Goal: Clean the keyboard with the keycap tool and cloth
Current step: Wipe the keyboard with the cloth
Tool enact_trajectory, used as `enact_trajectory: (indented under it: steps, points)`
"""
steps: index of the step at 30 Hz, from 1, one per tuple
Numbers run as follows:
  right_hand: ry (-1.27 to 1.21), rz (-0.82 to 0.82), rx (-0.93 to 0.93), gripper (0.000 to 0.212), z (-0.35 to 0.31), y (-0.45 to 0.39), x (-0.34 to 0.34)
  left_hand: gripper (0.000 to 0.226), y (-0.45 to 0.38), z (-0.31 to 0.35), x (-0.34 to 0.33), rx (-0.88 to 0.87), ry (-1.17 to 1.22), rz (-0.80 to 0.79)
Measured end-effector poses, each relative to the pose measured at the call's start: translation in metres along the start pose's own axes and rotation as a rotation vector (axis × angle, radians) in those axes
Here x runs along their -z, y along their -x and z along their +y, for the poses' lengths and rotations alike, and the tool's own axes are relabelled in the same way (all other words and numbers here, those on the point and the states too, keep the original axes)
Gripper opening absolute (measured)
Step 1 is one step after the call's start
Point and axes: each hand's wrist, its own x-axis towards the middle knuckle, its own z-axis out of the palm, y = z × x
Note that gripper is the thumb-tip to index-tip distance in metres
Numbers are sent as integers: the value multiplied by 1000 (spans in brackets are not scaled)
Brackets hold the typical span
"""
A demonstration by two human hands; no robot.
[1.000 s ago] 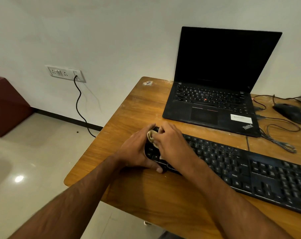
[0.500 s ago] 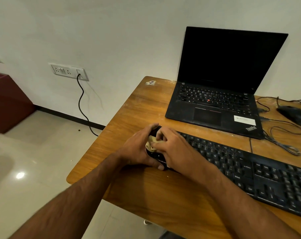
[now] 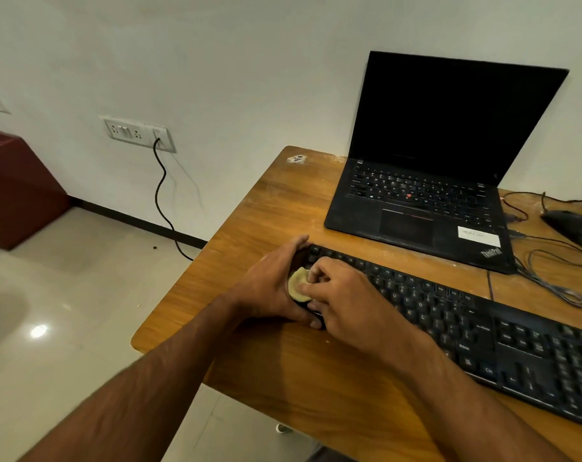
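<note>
- Gripping the left end of the black keyboard [image 3: 449,315], the left hand [image 3: 269,288] wraps its fingers over the far corner and its thumb along the near edge, a grip clamped on the keyboard body.
- The right hand [image 3: 343,301] lies on the leftmost keys, its fingers curled down onto a small pale yellow cloth [image 3: 298,283], a grip closed on the cloth and pressing it against the keys.
- Only a rounded fold of the cloth shows, between the two hands; the rest is hidden under the right fingers.
- The keyboard lies aslant on the wooden surface [image 3: 283,208], its left end near the surface's left edge, its right end running out of view.
- Behind the keyboard, apart from it, stands an open black laptop [image 3: 426,181] with a dark screen.
- A black mouse [image 3: 573,228] sits at the far right, with loose cables [image 3: 556,268] coiled between it and the laptop.
- A black cord [image 3: 161,195] hangs from a wall socket [image 3: 137,133] down to the floor.
</note>
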Motion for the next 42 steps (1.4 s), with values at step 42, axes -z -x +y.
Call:
enact_trajectory:
  steps: [42]
  points:
    - [-109,80,-504,17,41,-48,32,140,0,8,-2,-50,-76,24]
